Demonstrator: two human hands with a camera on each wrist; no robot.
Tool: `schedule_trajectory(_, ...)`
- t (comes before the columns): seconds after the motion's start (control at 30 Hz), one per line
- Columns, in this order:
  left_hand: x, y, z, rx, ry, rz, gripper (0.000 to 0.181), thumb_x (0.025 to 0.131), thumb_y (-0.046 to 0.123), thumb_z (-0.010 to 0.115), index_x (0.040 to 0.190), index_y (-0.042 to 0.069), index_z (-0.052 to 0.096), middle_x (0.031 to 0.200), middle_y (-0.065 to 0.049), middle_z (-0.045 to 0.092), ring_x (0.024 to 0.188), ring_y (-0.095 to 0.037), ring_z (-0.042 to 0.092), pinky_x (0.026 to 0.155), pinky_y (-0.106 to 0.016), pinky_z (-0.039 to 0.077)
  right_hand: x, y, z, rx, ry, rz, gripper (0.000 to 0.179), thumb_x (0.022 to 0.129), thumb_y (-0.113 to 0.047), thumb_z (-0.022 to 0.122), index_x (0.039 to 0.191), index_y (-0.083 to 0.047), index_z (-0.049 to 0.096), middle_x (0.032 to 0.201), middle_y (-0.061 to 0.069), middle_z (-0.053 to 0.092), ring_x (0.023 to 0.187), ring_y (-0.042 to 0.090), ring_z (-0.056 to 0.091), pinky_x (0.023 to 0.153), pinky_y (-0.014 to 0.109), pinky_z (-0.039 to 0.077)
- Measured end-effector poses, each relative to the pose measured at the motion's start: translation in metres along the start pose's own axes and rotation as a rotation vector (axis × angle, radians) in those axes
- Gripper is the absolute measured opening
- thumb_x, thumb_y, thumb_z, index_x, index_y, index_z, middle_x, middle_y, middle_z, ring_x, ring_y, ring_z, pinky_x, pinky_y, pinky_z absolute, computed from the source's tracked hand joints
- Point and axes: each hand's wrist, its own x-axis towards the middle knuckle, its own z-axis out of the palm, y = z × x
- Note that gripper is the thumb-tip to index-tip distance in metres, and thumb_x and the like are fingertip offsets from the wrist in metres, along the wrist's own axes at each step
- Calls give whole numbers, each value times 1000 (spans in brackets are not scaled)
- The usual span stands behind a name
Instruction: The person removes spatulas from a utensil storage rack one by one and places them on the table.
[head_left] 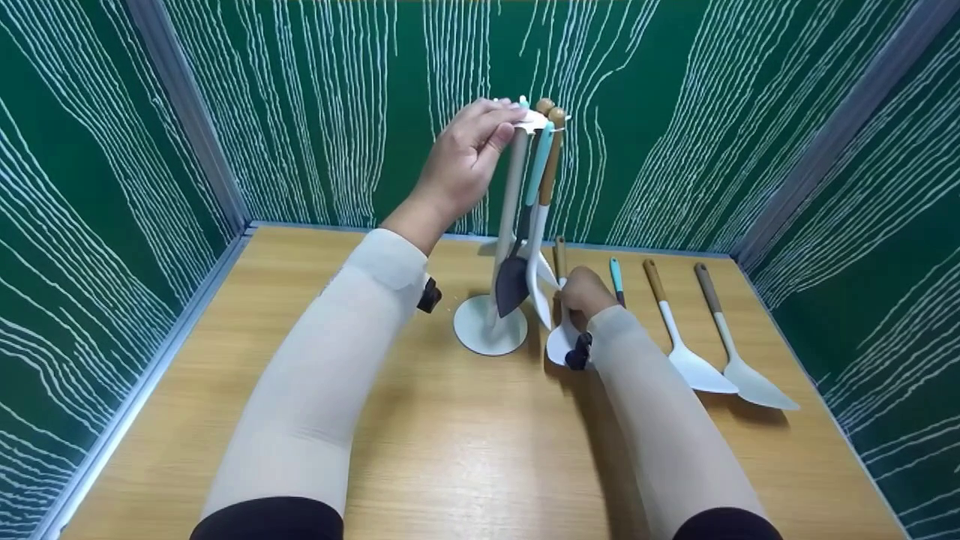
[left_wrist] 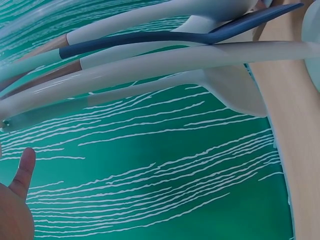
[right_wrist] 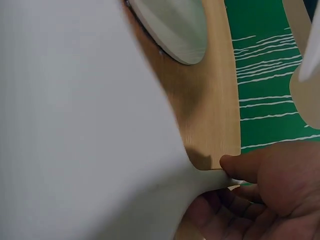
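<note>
My left hand [head_left: 471,154] rests on the top of an upright utensil stand [head_left: 491,341], its fingers over the white hook ring. In the left wrist view its thumb [left_wrist: 25,172] is straight and apart from the pole. Several utensils hang from the ring, among them a dark-headed spatula [head_left: 513,285] with a turquoise handle. To the right of the round base, my right hand [head_left: 587,292] pinches the neck of a white cooking utensil [right_wrist: 115,125] with a brown handle and a broad head. The right sleeve hides part of that head in the head view.
To the right on the wooden table [head_left: 450,450] lie a turquoise-handled utensil [head_left: 616,276], partly behind the right arm, a white spatula [head_left: 697,367] with a brown handle, and a grey-white spatula [head_left: 754,382]. Green walls [head_left: 675,112] with white lines enclose the table.
</note>
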Motion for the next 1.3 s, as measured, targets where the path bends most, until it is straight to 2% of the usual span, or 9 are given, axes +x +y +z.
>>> schedule_trajectory(0.1, 0, 0, 0, -1, 0, 7, 38, 121, 29, 56, 153, 20, 73, 158, -2, 68, 159, -13, 52, 133, -18, 34, 1, 0, 0, 29, 1, 23, 15, 109, -7, 65, 121, 2, 69, 110, 12, 65, 99, 28, 63, 87, 42, 57)
schedule_trajectory(0.27, -1, 2, 0, 3, 0, 5, 38, 121, 31, 55, 152, 20, 73, 158, -1, 68, 159, -12, 52, 133, -17, 33, 0, -3, -1, 73, -39, 83, 20, 110, -8, 65, 128, -2, 68, 118, 14, 65, 104, 31, 65, 80, 40, 58)
schedule_trajectory(0.47, -2, 2, 0, 13, -3, -7, 39, 121, 35, 54, 153, 22, 73, 160, 1, 67, 160, -11, 51, 133, -17, 34, -5, -7, -5, 9, -56, 59, 17, 106, -4, 68, 122, 1, 72, 112, 16, 67, 94, 29, 65, 68, 35, 57)
schedule_trajectory(0.77, -2, 2, -2, 10, -9, -19, 39, 121, 36, 53, 153, 23, 72, 160, 1, 66, 160, -10, 50, 133, -18, 35, -13, -12, -10, -113, -81, 21, 16, 104, -6, 70, 118, -1, 78, 111, 17, 77, 93, 30, 73, 68, 36, 63)
schedule_trajectory(1.03, -2, 4, -1, -7, -10, -18, 38, 121, 33, 55, 152, 22, 73, 159, 1, 66, 160, -9, 51, 132, -16, 35, -16, -12, -14, -184, -86, -26, 18, 102, -3, 68, 111, 5, 80, 94, 19, 81, 75, 23, 72, 62, 34, 62)
schedule_trajectory(1.17, -2, 3, 0, -6, -5, -15, 38, 121, 33, 54, 152, 22, 74, 158, 1, 67, 159, -9, 51, 132, -16, 35, -17, -13, -21, -160, -96, 5, 15, 104, -6, 65, 107, 2, 77, 89, 12, 76, 76, 22, 70, 65, 34, 61)
schedule_trajectory(1.3, -2, 4, 0, 0, -1, -9, 38, 121, 33, 55, 152, 21, 74, 158, 0, 67, 160, -11, 51, 133, -17, 35, -16, -19, -33, -216, -86, 0, 16, 104, -10, 62, 90, -7, 69, 79, 4, 62, 74, 21, 59, 66, 33, 52)
